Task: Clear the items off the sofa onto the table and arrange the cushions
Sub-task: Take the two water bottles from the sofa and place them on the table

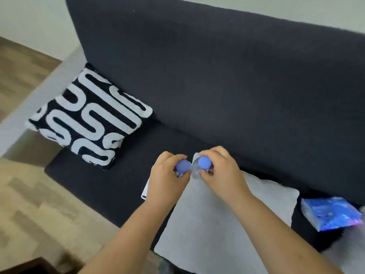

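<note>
Above sofa (217,80): two clear bottles (194,169) (blue-capped, hand-held)

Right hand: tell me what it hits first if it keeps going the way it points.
The right hand, gripping a blue-capped bottle, points toward the sofa's dark backrest. Nothing shows between them, so probably the backrest, though depth is unclear.

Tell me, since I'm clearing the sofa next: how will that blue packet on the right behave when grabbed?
The blue packet looks like a soft, glossy wrapper, so it will probably squash and feel light. The sheen suggests it may be slippery. It lies flat on the sofa, so it is unlikely to roll.
</note>
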Available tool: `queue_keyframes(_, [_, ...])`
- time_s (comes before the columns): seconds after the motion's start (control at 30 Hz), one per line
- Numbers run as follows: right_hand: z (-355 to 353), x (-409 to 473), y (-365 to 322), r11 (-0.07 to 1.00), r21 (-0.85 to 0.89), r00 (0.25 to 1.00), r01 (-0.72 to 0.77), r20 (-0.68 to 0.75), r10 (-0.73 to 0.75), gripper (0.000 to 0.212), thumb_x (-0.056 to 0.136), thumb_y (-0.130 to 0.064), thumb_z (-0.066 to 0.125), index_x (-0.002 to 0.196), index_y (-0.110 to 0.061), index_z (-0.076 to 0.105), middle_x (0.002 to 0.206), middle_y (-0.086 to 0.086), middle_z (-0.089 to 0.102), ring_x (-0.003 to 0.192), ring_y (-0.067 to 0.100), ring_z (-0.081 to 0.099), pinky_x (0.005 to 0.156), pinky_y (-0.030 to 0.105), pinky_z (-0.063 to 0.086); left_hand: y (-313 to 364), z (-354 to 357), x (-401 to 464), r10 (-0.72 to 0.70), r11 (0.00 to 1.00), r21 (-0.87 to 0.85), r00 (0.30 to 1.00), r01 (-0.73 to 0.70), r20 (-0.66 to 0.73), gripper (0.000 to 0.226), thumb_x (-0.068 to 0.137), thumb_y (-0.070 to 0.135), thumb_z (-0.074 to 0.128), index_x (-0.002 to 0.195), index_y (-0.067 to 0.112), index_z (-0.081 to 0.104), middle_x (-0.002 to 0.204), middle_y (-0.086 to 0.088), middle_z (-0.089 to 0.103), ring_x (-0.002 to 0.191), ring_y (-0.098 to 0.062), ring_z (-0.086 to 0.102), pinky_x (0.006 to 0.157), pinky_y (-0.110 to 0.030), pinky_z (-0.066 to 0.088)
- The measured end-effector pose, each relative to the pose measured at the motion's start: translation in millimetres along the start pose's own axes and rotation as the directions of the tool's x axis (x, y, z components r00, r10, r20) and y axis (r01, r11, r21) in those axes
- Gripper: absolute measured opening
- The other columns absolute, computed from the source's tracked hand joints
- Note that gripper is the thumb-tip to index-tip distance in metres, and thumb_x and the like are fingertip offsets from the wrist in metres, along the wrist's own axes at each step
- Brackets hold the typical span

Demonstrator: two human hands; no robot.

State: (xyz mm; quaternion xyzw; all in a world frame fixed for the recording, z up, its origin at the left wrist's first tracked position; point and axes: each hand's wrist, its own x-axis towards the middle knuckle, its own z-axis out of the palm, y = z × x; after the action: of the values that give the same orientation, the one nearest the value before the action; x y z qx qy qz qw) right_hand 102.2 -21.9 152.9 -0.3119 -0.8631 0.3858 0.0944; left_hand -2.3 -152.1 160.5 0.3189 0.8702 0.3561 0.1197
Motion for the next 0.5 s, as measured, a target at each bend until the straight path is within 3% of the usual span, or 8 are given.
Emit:
queue_keyframes(0.1, [14.8, -27.1, -42.4, 0.992, 0.006, 0.987, 0.128, 0.095, -0.128, 0.035, 0.082, -0.012, 0.074, 0.116, -0.018, 0.068, 0.116, -0.006, 0.057, 0.096, 0.008, 0.057, 0.077, 0.025, 0.055, -2.9, -41.4, -48.5, -0.082, 0.997, 0.006, 0.992, 0.083, -0.093, 0.026, 0.073, 0.009, 0.085, 0.098, 0.016, 0.079, 0.085, 0.005, 0.062, 0.074, -0.003, 0.057, 0.064, -0.015, 0.047])
queue_keyframes(0.17, [28.9, -52.6, -70.6, 0.983, 0.022, 0.967, 0.184, 0.176, -0.185, 0.033, 0.083, -0.015, 0.075, 0.115, -0.017, 0.068, 0.114, -0.005, 0.057, 0.09, 0.008, 0.059, 0.076, 0.023, 0.056, -8.1, -67.7, -86.5, -0.146, 0.989, 0.012, 0.979, 0.15, -0.142, 0.021, 0.073, 0.009, 0.083, 0.092, 0.017, 0.078, 0.081, 0.003, 0.06, 0.071, -0.006, 0.055, 0.06, -0.019, 0.047])
queue_keyframes(0.27, [57.6, -96.5, -115.6, 0.966, 0.046, 0.908, 0.256, 0.33, -0.257, 0.032, 0.084, -0.017, 0.073, 0.115, -0.018, 0.068, 0.116, -0.006, 0.057, 0.09, 0.012, 0.063, 0.075, 0.023, 0.055, -23.5, -108.0, -151.1, -0.283, 0.958, -0.006, 0.94, 0.287, -0.191, 0.019, 0.073, 0.011, 0.082, 0.09, 0.019, 0.077, 0.081, 0.006, 0.057, 0.072, -0.004, 0.053, 0.061, -0.014, 0.041])
queue_keyframes(0.37, [83.6, -134.4, -152.1, 0.945, 0.09, 0.832, 0.314, 0.453, -0.32, 0.034, 0.082, -0.014, 0.073, 0.116, -0.019, 0.068, 0.115, -0.007, 0.057, 0.091, 0.011, 0.063, 0.075, 0.021, 0.053, -40.6, -139.6, -210.0, -0.41, 0.911, -0.063, 0.875, 0.408, -0.258, 0.026, 0.075, 0.015, 0.082, 0.1, 0.02, 0.077, 0.089, 0.007, 0.059, 0.075, -0.005, 0.056, 0.068, -0.016, 0.045])
queue_keyframes(0.5, [128.2, -184.2, -209.1, 0.897, 0.199, 0.702, 0.394, 0.565, -0.433, 0.032, 0.079, -0.009, 0.072, 0.109, -0.019, 0.069, 0.108, -0.008, 0.057, 0.083, 0.007, 0.061, 0.073, 0.023, 0.053, -64.7, -184.4, -291.3, -0.53, 0.843, -0.128, 0.765, 0.523, -0.366, 0.029, 0.073, 0.012, 0.083, 0.102, 0.016, 0.078, 0.091, 0.003, 0.063, 0.073, 0.008, 0.053, 0.07, -0.003, 0.04])
